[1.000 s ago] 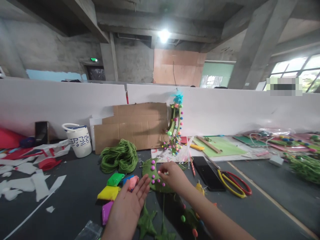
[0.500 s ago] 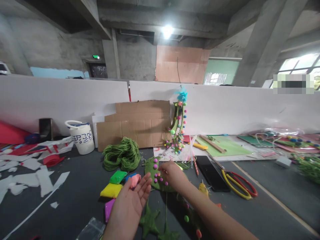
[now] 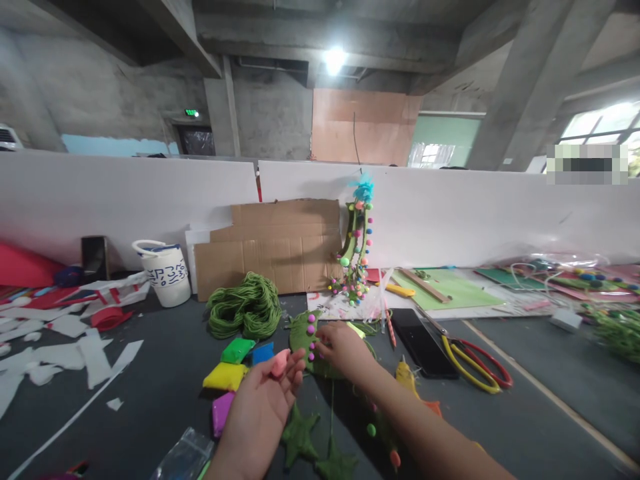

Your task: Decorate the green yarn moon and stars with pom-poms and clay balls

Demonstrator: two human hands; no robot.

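My left hand (image 3: 255, 410) is palm up left of the green piece, with a soft pink lump of modelling clay (image 3: 281, 362) between its thumb and fingers. Over a rounded green felt-like piece (image 3: 299, 337) is my right hand (image 3: 343, 347), its fingers pinched together near the surface; whatever is in that pinch is too small or hidden to name. Small purple balls (image 3: 311, 329) dot the green piece in front of the fingertips, and my right hand covers part of it. Green stars (image 3: 300, 437) lie below on the dark table.
Green, yellow, blue and purple clay packets (image 3: 225, 377) lie left, near a green yarn bundle (image 3: 245, 307). Right are a black phone (image 3: 425, 343) and scissors (image 3: 475, 363). Behind stand cardboard (image 3: 265, 250), a white bucket (image 3: 167, 277) and a decorated green crescent (image 3: 353, 240). White scraps lie far left.
The pink clay now sits further into my left hand, and the blue packet shows more beside it. My right hand stays over the green piece, its fingers slightly lower and left.
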